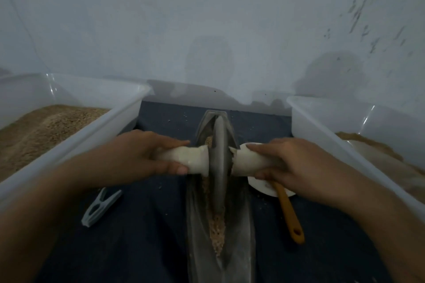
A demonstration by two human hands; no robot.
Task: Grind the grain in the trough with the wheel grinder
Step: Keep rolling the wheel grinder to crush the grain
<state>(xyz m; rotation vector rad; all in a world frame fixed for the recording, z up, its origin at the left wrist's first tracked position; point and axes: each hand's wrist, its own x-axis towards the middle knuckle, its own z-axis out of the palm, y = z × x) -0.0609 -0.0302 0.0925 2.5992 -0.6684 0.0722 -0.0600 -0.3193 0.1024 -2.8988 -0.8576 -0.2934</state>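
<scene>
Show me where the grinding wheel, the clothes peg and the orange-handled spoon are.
grinding wheel [218, 158], head view, on the wheel's grey rim.
clothes peg [101, 207], head view, on the peg's body.
orange-handled spoon [290, 213], head view, on the middle of the handle.

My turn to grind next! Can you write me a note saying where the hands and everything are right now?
Left hand: grips the left handle.
Right hand: grips the right handle.
Wheel: upright in the trough, toward its far half.
Grain: lies along the groove, mostly nearer you than the wheel, still coarse; a little sits at the far side.
Done: some crushing, by the look of it.
Left: roll the wheel back over the near grain until fine.
Nearby: left bin and right bin hold grain, clip, orange spoon on a plate.
</scene>
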